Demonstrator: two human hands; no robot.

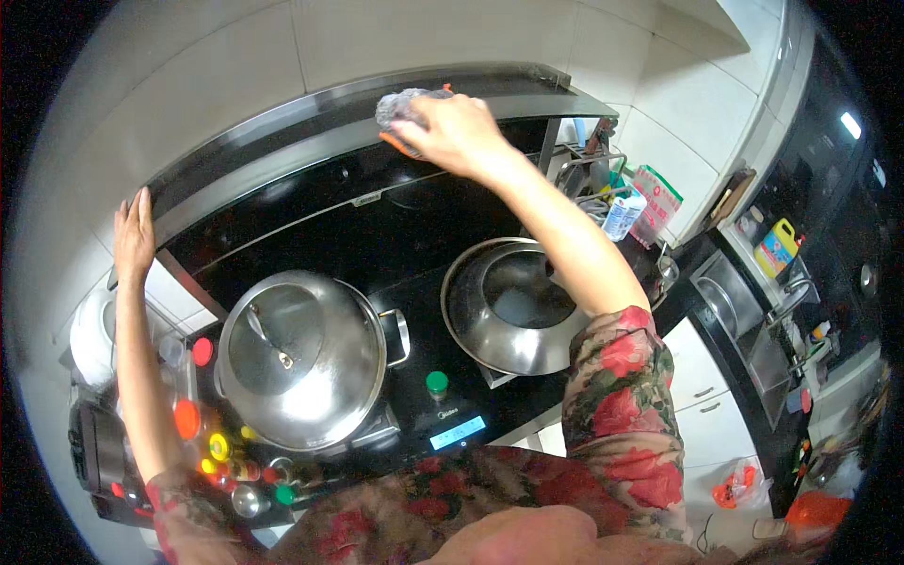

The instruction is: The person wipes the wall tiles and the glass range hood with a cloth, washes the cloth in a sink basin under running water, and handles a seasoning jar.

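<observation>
My right hand [452, 131] presses a grey fluffy cloth with orange edging [397, 106] onto the upper ledge of the range hood [282, 157]. At the hood's left end my left hand [134, 236] rests with straight fingers against the edge, no loose object in it. Beneath the hood's black front panel [282, 219] is a black Midea gas cooktop [417, 304]. A large lidded steel wok [311, 367] stands over the left burner. On the right burner is a second lidded wok [494, 339], partly hidden by my right forearm.
Jars and bottles with coloured caps [219, 448] crowd the left counter. A green-capped jar [438, 385] stands between the woks. To the right are a metal rack [590, 166], a printed bag [655, 201], a sink [727, 296] and a yellow jug [775, 247].
</observation>
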